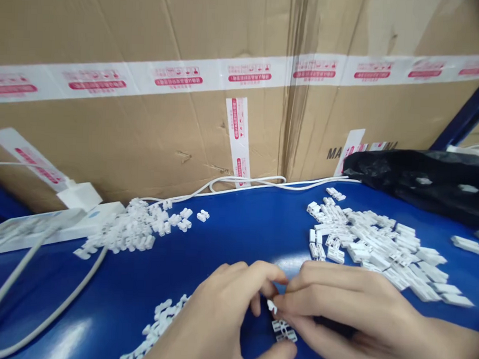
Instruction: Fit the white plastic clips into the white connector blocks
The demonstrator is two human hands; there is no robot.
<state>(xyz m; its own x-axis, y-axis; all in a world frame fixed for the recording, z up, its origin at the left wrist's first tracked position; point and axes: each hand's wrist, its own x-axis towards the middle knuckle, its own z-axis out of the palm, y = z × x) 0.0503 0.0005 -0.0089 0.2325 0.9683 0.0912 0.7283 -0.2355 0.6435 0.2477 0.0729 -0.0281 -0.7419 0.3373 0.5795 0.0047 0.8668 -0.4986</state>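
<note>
My right hand [337,305] pinches a small white plastic piece [271,306] between thumb and fingertips. Just below that piece is a white slotted connector block [284,330], close to my right thumb. My left hand [237,306] curves around the same spot with its thumb and fingers apart. Its thumb tip is at the block's lower edge, and its index fingertip meets the right fingertips. Whether the left thumb presses on the block I cannot tell. Partly behind my left wrist lies a row of small white pieces [159,324].
On the blue surface [237,227], a heap of small white pieces [130,227] lies left and a pile of white blocks [379,244] right. A power strip [34,229] with a looped cable [79,289], a black bag [422,174] and a large cardboard box [146,143] border it.
</note>
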